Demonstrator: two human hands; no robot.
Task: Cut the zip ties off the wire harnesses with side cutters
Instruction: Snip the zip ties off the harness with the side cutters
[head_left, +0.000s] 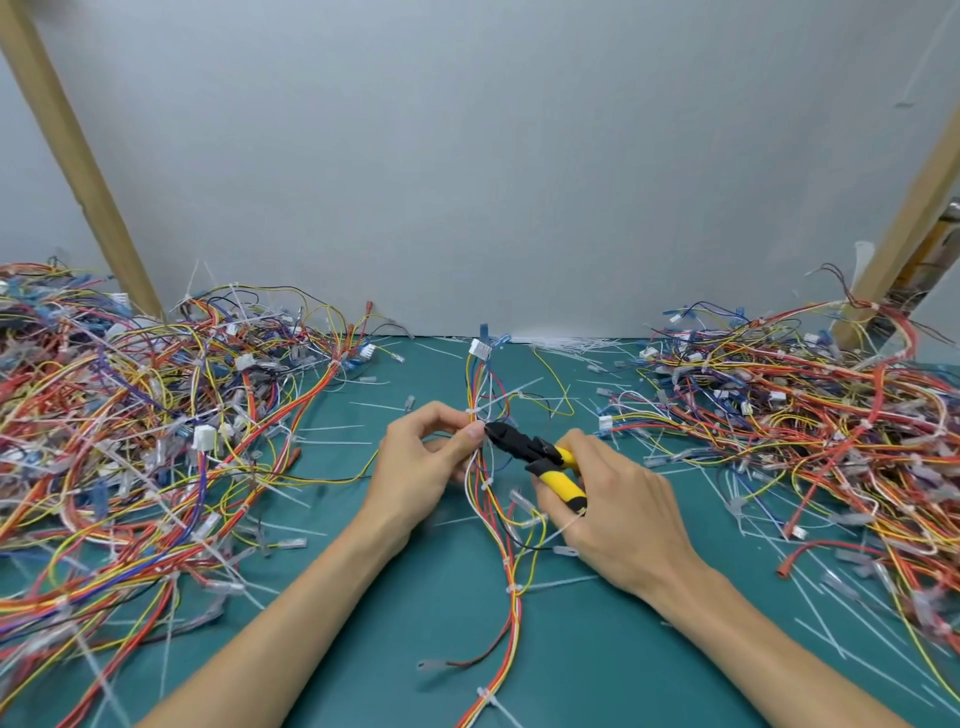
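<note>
The harness in hand runs down the middle of the green mat, from a white plug at the far end towards the person. The left hand pinches its wires between thumb and fingertips. The right hand is wrapped round the yellow handles of the cutters, whose black nose sits right at that pinch. Whether the blades are on a tie there, I cannot tell. Lower down the same harness, at least three white ties are uncut. Loose strips litter the mat, so a fair amount looks done. A left pile and a right pile flank the work; I'd guess one is waiting, though which I can't say
</note>
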